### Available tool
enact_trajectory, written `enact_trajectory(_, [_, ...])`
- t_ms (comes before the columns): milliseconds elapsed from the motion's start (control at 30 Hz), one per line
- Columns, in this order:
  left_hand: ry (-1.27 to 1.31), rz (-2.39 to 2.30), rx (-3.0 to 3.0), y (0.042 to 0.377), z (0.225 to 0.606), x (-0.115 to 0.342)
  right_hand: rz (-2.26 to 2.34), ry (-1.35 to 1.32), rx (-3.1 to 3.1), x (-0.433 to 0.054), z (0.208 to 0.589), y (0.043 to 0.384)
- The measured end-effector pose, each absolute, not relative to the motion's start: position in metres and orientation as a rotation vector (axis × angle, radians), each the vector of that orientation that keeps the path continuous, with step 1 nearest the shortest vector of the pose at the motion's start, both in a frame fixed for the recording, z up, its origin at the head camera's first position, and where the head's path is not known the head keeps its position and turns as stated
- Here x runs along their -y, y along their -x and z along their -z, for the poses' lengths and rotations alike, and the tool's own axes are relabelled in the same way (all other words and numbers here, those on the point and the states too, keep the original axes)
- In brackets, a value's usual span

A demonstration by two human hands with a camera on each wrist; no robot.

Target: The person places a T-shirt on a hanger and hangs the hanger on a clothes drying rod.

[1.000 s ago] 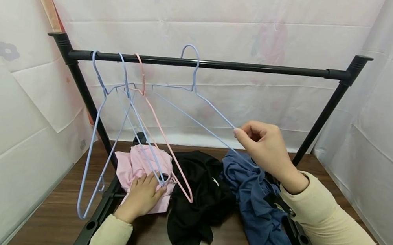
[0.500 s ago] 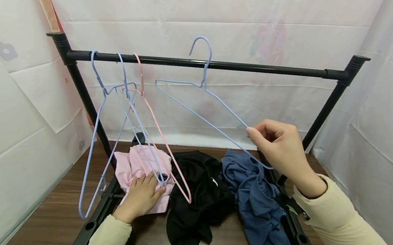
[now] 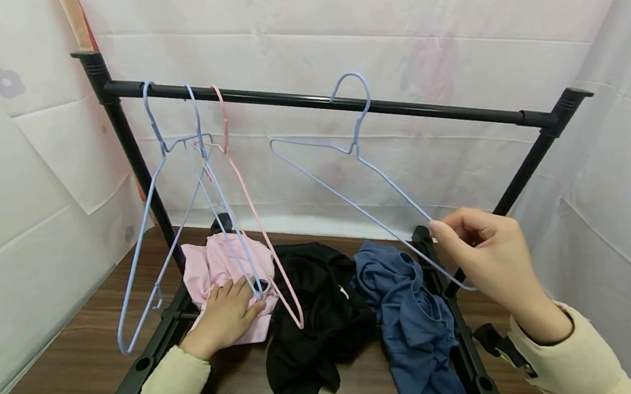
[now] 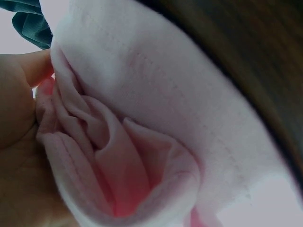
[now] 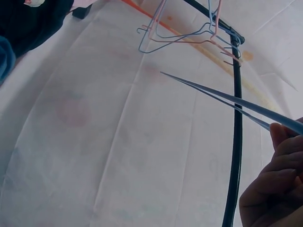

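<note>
Between thumb and fingers my right hand (image 3: 483,254) pinches the right shoulder of a light blue wire hanger (image 3: 354,153). That hanger's hook arches over the black rail, its tip overlapping the rail in the head view. My left hand (image 3: 226,315) rests on a crumpled pink garment (image 3: 212,262), fingers extended; the left wrist view shows the pink fabric (image 4: 142,80) bunched beside the palm. Over this garment hang the lower ends of another blue hanger (image 3: 220,178) and a pink hanger (image 3: 252,207). A further blue hanger (image 3: 134,268) hangs at the rail's left end.
The black rail (image 3: 443,111) spans a garment rack with slanted posts (image 3: 526,163) on a dark wooden tabletop (image 3: 365,392). A black garment (image 3: 321,312) and a blue garment (image 3: 411,333) lie across its base. White patterned sheets (image 3: 478,48) enclose the back and sides.
My right hand has carried the blue hanger rightward; its hook rose above the rail and then came down farther right. My left hand has stayed on the pink garment.
</note>
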State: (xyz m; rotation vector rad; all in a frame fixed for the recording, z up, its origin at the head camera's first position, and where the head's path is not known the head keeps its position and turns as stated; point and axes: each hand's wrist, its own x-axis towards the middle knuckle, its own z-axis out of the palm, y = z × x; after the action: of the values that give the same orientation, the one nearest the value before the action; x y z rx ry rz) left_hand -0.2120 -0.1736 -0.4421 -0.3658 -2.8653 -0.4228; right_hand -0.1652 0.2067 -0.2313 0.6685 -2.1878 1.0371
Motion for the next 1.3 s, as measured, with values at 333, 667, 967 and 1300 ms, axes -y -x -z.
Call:
enact_trajectory(333, [0.368, 0.420, 2.867, 0.211, 0.441, 0.174, -1.039, -0.638, 2.220, -0.222, 0.245, 0.157])
enact_trajectory(667, [0.356, 0.431, 2.889, 0.212, 0.441, 0.174, -0.998, -0.623, 2.213, -0.235, 0.260, 0.154])
enact_trajectory(967, [0.368, 0.424, 2.869, 0.211, 0.441, 0.174, -0.964, -0.536, 2.239, -0.248, 0.278, 0.156])
enact_trajectory(1300, [0.362, 0.448, 2.905, 0.212, 0.441, 0.174, -1.043, -0.447, 2.237, -0.262, 0.301, 0.163])
